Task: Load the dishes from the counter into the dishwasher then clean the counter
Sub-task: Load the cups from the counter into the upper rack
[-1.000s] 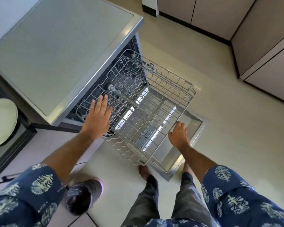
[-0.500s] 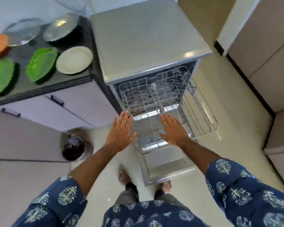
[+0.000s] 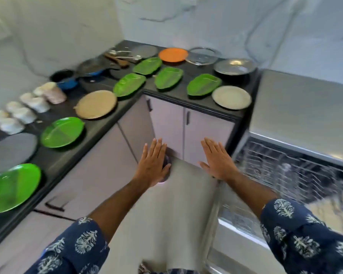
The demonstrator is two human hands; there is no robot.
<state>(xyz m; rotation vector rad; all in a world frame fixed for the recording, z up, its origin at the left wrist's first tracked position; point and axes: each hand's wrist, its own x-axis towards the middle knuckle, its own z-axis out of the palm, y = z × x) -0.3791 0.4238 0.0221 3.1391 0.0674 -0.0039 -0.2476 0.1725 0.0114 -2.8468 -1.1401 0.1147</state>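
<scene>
Both my hands hang flat and apart over the floor, fingers straight, holding nothing: left hand (image 3: pixel 152 165), right hand (image 3: pixel 218 161). The dishes sit on the L-shaped black counter (image 3: pixel 182 91): four leaf-shaped green plates (image 3: pixel 204 84), two round green plates (image 3: pixel 62 131), one orange plate (image 3: pixel 173 54), a cream plate (image 3: pixel 231 97) by the counter's right edge, a tan one (image 3: pixel 96 104), and what look like eight pale cups (image 3: pixel 31 104), blurred. The dishwasher (image 3: pixel 305 107) stands open at my right, wire rack (image 3: pixel 289 173) pulled out. No writing is readable.
</scene>
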